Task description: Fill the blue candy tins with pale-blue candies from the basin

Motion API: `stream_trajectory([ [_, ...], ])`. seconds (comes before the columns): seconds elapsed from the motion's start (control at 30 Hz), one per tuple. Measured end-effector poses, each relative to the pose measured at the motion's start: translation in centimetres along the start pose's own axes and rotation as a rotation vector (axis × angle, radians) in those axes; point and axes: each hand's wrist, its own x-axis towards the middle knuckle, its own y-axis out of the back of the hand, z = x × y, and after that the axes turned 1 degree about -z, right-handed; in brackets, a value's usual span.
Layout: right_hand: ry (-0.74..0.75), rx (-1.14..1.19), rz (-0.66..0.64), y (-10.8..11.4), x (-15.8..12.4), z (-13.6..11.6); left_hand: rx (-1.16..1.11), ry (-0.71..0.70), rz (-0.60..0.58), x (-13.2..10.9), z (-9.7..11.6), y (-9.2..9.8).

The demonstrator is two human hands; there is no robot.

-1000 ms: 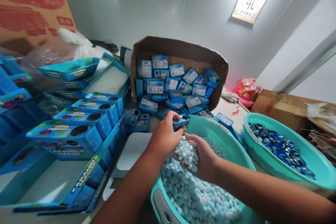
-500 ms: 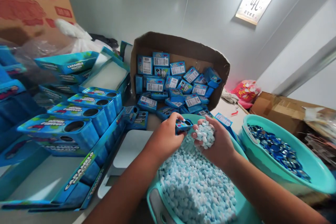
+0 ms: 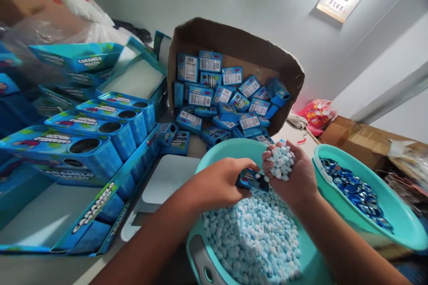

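Note:
My left hand is closed round a small blue candy box, tilted toward the right over a turquoise basin. My right hand is cupped round a heap of pale blue and white candies. Its fingers lie close beside the box's opening, and a few candies show at the gap between the two. Below both hands, many loose candies of the same kind lie in the basin. Part of the box is hidden by my left fingers.
A cardboard carton behind holds many small blue boxes. On the left, larger blue boxes with round dark holes stand in a row by an open display tray. A white scale sits beside the basin. Another turquoise basin holds shiny blue lids.
Both hands have shifted to the right and slightly down in view. The small box is now tilted, its opening facing the cupped candies. The camera view has shifted a little.

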Motion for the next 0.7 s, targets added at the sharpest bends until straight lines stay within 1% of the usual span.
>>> stream_trajectory([
  [0.17, 0.036, 0.014, -0.005, 0.3, 0.1, -0.2, -0.036, -0.024, 0.015, -0.1, 0.0, -0.1],
  [0.33, 0.092, -0.001, 0.011, 0.3, 0.0, 0.0, -0.008, 0.020, 0.029, -0.3, 0.0, -0.1],
  [0.5, 0.091, -0.034, 0.018, 0.1, -0.3, 0.5, 0.006, 0.002, 0.024, -0.4, 0.1, -0.1],
  [0.7, 0.120, -0.061, 0.021, 0.4, -0.1, 0.8, 0.001, 0.002, 0.024, -0.3, 0.0, -0.1],
])
